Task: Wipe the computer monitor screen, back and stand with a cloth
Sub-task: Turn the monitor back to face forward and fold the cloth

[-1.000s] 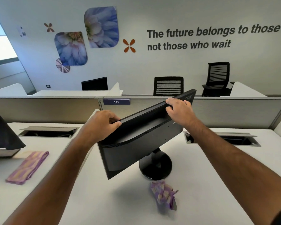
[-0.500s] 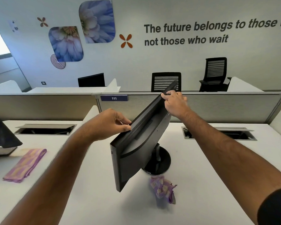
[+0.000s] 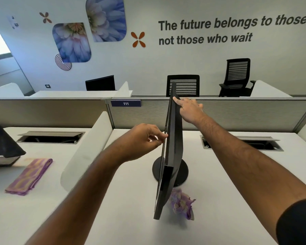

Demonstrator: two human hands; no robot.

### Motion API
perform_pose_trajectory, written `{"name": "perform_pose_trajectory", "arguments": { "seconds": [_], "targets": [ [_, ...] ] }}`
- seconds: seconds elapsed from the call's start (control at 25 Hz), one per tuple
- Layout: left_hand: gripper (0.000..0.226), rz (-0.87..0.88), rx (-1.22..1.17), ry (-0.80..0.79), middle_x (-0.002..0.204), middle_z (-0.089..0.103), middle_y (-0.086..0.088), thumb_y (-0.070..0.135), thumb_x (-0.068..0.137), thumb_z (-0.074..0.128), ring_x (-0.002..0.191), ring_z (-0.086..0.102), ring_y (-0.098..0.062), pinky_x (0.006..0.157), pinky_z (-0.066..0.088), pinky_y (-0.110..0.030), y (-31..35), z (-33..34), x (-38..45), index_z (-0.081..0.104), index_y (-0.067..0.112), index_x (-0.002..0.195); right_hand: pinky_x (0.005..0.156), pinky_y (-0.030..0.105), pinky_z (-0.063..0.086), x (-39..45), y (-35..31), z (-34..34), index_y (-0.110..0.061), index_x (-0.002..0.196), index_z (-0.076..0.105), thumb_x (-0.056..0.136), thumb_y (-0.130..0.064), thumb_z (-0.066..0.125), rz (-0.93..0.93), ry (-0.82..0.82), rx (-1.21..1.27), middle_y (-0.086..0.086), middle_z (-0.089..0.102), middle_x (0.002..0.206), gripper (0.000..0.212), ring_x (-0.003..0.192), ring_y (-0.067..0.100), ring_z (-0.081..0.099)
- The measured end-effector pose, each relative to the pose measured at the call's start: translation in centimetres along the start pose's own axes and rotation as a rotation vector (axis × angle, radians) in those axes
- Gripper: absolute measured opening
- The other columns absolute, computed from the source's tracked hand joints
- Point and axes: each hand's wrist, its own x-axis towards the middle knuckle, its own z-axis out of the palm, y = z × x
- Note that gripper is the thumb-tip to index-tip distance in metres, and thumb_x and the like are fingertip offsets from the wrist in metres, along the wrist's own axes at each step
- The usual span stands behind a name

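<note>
The black monitor (image 3: 173, 138) stands edge-on to me on its round base (image 3: 183, 171), with its back facing right. My left hand (image 3: 141, 140) pinches the monitor's top edge near the middle from the left. My right hand (image 3: 189, 108) touches the far end of that edge from the back side, index finger stretched along it. A crumpled purple cloth (image 3: 181, 204) lies on the white desk (image 3: 124, 218) just right of the monitor's near corner; neither hand holds it.
A folded purple and yellow cloth (image 3: 28, 175) lies on the neighbouring desk beyond a white divider (image 3: 88, 149), beside another dark monitor (image 3: 2, 140). Cable hatches (image 3: 244, 142) sit at the back by the grey partition (image 3: 237, 114). Office chairs stand behind it.
The monitor has swivelled on its base from showing its back at a slant to edge-on. My right hand moved away and left with the far end; my left hand shifted right.
</note>
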Motion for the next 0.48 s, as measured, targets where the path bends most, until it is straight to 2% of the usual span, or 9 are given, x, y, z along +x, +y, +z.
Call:
{"name": "perform_pose_trajectory", "arguments": {
  "seconds": [0.16, 0.24, 0.32, 0.4, 0.48],
  "targets": [
    [0.026, 0.045, 0.006, -0.043, 0.111, 0.074, 0.01, 0.016, 0.101, 0.067, 0.102, 0.068, -0.004, 0.092, 0.056, -0.021, -0.3, 0.0, 1.0, 0.077, 0.023, 0.125, 0.116, 0.061, 0.023, -0.1, -0.1, -0.5, -0.036, 0.159, 0.033, 0.102, -0.01, 0.036, -0.002, -0.033, 0.032, 0.003, 0.037, 0.161, 0.063, 0.148, 0.031, 0.03],
    [0.026, 0.073, 0.02, -0.111, 0.114, 0.074, 0.011, 0.015, 0.102, 0.065, 0.104, 0.068, -0.002, 0.093, 0.055, -0.018, -0.8, -0.4, 1.5, 0.077, 0.025, 0.122, 0.116, 0.057, 0.027, -1.5, -0.2, -1.4, -0.031, 0.154, 0.044, 0.101, -0.014, 0.037, -0.029, -0.011, 0.067, 0.002, 0.042, 0.157, 0.056, 0.146, 0.029, 0.033],
    [0.025, 0.101, 0.021, -0.106, 0.114, 0.073, 0.01, 0.012, 0.102, 0.065, 0.103, 0.068, -0.002, 0.092, 0.055, -0.018, -1.8, -0.9, 2.3, 0.078, 0.024, 0.12, 0.115, 0.054, 0.035, -4.0, -0.9, -2.6, -0.029, 0.143, 0.058, 0.1, -0.023, 0.04, -0.074, 0.018, 0.116, -0.001, 0.052, 0.149, 0.047, 0.14, 0.026, 0.043],
    [0.026, 0.093, 0.053, -0.041, 0.115, 0.07, 0.01, 0.014, 0.101, 0.066, 0.105, 0.065, -0.001, 0.095, 0.056, -0.025, -3.3, -1.4, 3.9, 0.075, 0.025, 0.123, 0.111, 0.05, 0.038, -7.2, -2.1, -3.4, -0.028, 0.136, 0.065, 0.099, -0.033, 0.041, -0.123, -0.002, 0.114, -0.004, 0.057, 0.142, 0.044, 0.133, 0.021, 0.05],
    [0.033, 0.084, 0.144, 0.023, 0.126, 0.066, 0.009, 0.016, 0.101, 0.066, 0.115, 0.06, -0.005, 0.1, 0.054, -0.035, -5.1, -1.7, 6.5, 0.068, 0.029, 0.131, 0.106, 0.046, 0.039, -10.5, -3.3, -3.8, -0.026, 0.136, 0.064, 0.103, -0.039, 0.043, -0.159, -0.024, 0.048, -0.006, 0.056, 0.139, 0.041, 0.127, 0.019, 0.052]
  ]
}}
